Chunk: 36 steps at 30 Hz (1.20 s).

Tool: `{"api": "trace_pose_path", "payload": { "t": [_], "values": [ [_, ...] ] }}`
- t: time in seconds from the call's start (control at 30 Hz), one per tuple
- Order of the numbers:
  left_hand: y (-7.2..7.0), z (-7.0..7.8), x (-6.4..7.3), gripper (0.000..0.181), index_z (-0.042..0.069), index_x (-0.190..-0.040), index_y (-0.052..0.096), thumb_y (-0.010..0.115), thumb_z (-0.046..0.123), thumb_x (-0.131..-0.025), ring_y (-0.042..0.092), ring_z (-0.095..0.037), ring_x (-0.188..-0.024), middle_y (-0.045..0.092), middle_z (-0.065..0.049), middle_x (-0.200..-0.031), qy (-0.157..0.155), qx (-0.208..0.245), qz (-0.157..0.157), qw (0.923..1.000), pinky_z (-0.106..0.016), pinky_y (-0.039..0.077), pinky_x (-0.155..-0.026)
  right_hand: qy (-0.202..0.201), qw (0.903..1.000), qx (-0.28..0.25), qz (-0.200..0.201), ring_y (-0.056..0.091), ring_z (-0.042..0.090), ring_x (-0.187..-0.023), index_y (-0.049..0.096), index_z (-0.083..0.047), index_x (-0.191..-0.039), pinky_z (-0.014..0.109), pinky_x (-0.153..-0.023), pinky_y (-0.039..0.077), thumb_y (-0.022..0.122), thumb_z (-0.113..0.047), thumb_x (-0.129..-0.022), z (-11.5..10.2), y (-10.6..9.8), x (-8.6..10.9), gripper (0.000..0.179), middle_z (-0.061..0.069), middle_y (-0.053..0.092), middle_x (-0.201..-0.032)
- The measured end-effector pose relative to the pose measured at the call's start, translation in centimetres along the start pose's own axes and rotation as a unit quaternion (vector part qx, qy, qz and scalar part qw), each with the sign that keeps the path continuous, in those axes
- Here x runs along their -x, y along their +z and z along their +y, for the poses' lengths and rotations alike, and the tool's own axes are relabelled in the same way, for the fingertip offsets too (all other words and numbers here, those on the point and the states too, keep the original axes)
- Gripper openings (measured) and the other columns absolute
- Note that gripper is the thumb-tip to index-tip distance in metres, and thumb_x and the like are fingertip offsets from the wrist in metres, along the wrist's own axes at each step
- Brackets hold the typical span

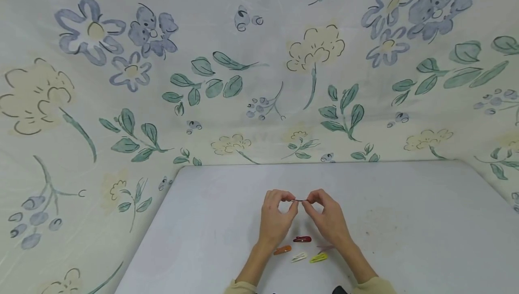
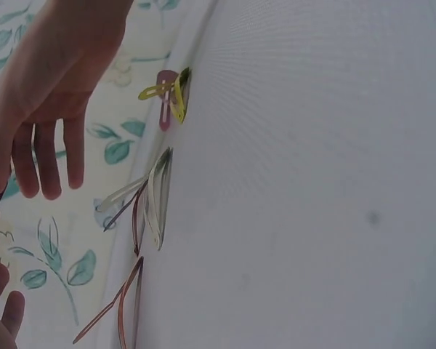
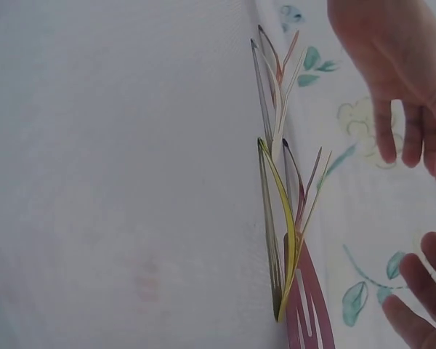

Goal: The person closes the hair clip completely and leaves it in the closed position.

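Observation:
Several snap hair clips lie on the white table: a dark red clip [image 1: 302, 239], an orange clip [image 1: 282, 250], a white clip [image 1: 299, 257], a yellow clip [image 1: 318, 258] and a pink clip [image 1: 325, 248] partly behind the right wrist. Above them, both hands hold up one thin dark hair clip [image 1: 300, 201], seen edge-on. My left hand [image 1: 275, 217] pinches its left end between thumb and forefinger; my right hand [image 1: 329, 217] pinches the right end the same way. In the left wrist view the open clips stand on edge, the yellow clip [image 2: 180, 94] overlapping the pink one.
The white tabletop [image 1: 202, 222] stretches to both sides of the hands. A floral-patterned cloth [image 1: 267, 82] hangs behind and beside it. A black object [image 1: 339, 290] shows at the bottom edge near the right sleeve [image 1: 373, 286]. Small marks [image 1: 377, 226] dot the table at right.

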<state>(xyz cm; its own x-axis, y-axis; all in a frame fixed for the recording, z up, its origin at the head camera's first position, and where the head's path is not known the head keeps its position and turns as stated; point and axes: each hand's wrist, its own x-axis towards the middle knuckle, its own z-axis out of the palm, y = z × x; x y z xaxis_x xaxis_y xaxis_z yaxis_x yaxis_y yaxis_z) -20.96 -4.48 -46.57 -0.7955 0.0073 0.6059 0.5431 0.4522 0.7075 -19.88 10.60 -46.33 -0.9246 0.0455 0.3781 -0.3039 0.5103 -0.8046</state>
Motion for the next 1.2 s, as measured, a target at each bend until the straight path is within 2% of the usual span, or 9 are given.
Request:
{"api": "trace_pose_path", "payload": {
  "t": [0.2,0.53,0.83,0.97,1.2],
  "values": [
    [0.40,0.04,0.16,0.016,0.013,-0.090,0.067,0.076,0.004,-0.080,0.055,-0.014,-0.088,0.064,0.003,-0.088,-0.007,0.006,0.022,0.9997,-0.040,0.050,-0.078,-0.017,0.9998,-0.002,0.012,0.066,0.032,-0.110,0.060,-0.011,-0.096,0.051,-0.094,0.051,0.072,-0.011,-0.089,0.22,0.13,-0.04,0.014,0.002,0.065,-0.092],
    [0.40,0.11,0.10,0.013,0.012,-0.087,0.069,0.076,0.004,-0.081,0.054,-0.014,-0.085,0.065,0.002,-0.085,-0.009,0.001,0.030,0.9995,-0.038,0.051,-0.075,-0.027,0.9995,0.010,0.013,0.068,0.030,-0.108,0.060,-0.012,-0.096,0.049,-0.095,0.051,0.073,-0.010,-0.089,0.13,0.17,-0.16,0.015,0.002,0.065,-0.090],
    [0.27,-0.12,0.04,0.007,0.008,-0.085,0.069,0.074,0.005,-0.081,0.055,-0.018,-0.084,0.066,-0.001,-0.083,0.009,-0.006,0.035,0.9993,-0.035,0.052,-0.073,-0.049,0.9988,0.003,-0.001,0.068,0.028,-0.106,0.059,-0.012,-0.096,0.048,-0.096,0.051,0.071,-0.007,-0.089,0.19,0.20,-0.27,0.014,0.000,0.063,-0.089],
    [0.27,-0.08,0.09,0.009,0.010,-0.085,0.070,0.075,0.005,-0.080,0.055,-0.017,-0.085,0.065,0.001,-0.083,0.000,-0.008,0.027,0.9996,-0.033,0.052,-0.074,-0.054,0.9985,0.005,-0.005,0.068,0.026,-0.103,0.058,-0.011,-0.095,0.046,-0.095,0.051,0.071,-0.006,-0.089,0.22,0.17,-0.28,0.015,0.000,0.061,-0.089],
    [0.01,0.28,0.05,0.006,0.010,-0.085,0.070,0.075,0.007,-0.082,0.055,-0.016,-0.084,0.065,0.001,-0.082,-0.023,-0.011,0.009,0.9996,-0.038,0.052,-0.074,-0.045,0.9987,0.020,-0.014,0.067,0.025,-0.100,0.058,-0.011,-0.097,0.047,-0.095,0.051,0.070,-0.008,-0.091,0.15,0.15,-0.26,0.014,0.000,0.061,-0.090]
  ]
}}
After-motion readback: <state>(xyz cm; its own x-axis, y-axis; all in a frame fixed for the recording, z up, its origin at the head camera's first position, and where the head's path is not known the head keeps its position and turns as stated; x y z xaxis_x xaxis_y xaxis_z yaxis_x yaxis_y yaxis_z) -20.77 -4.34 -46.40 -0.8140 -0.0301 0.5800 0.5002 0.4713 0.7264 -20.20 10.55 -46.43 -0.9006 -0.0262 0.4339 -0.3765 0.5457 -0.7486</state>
